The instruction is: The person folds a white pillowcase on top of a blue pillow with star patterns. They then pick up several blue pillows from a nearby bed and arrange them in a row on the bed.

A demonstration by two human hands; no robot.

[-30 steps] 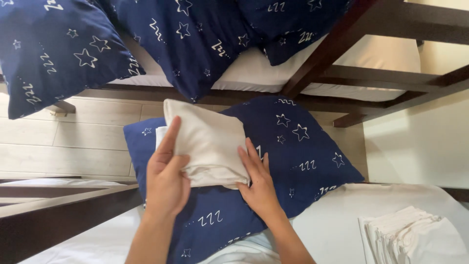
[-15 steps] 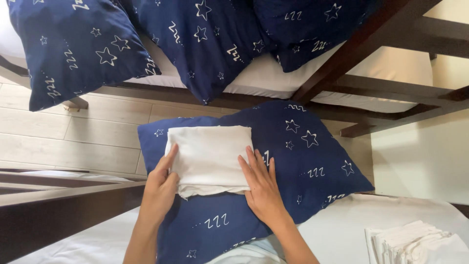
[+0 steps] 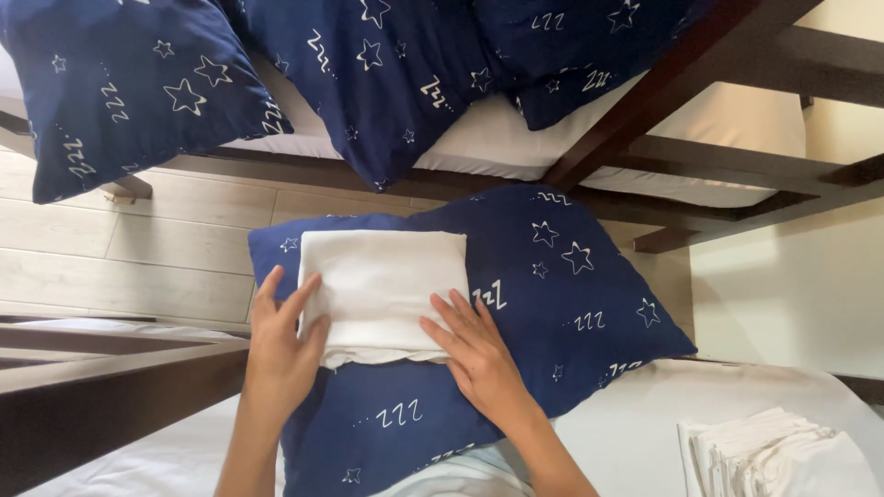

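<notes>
Beyond the navy pillow (image 3: pixel 552 304), across a strip of pale plank floor (image 3: pixel 120 267): a dark wooden bed frame (image 3: pixel 645 129) carrying a white mattress (image 3: pixel 497 138), with two more star-printed navy pillows (image 3: pixel 129 92) heaped on it. Under the navy pillow, a white sheeted mattress (image 3: pixel 645 442); left of it, a dark wooden rail (image 3: pixel 101 396).

Navy pillow itself lying flat and slightly skewed, serving as a soft base. On its left half, a folded white cloth (image 3: pixel 382 285), squared up, edges roughly parallel to the pillow's top seam, lower edge showing layered folds. Probably a pillowcase or small sheet, though hard to tell from this angle.

Right of the pillow, at the lower corner of the view, a stack of folded white linen (image 3: pixel 783 451), well apart from the cloth, seemingly kept within reach.

Left hand (image 3: pixel 281 345) at the cloth's lower left corner, fingers spread and flat, thumb over the edge, pressing rather than gripping, as if to keep the folds from springing open. Right hand (image 3: pixel 479 354) at the lower right edge, fingers extended and splayed, fingertips on the cloth, palm on the pillow; nothing grasped.

No packages, labels or signs in view.
</notes>
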